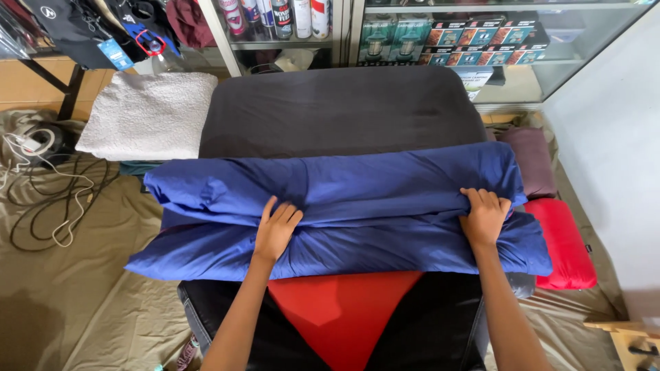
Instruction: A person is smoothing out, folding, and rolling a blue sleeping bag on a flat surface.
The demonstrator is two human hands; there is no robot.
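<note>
A blue sheet [357, 185] lies folded in a long band across a dark grey padded surface [337, 110]. My left hand [276, 229] rests flat on the blue cloth left of centre, fingers pressed into a fold. My right hand [484, 216] grips a bunched fold of the blue sheet near its right end. Under the sheet's near edge a red cloth [344, 306] shows over black fabric [426, 330].
A white fluffy folded towel [148, 113] lies at the far left. A maroon pillow [533, 158] and a red pillow [567, 244] sit on the right. Cables [51, 199] lie on the tan floor sheet at left. Glass shelves with cans and boxes [454, 34] stand behind.
</note>
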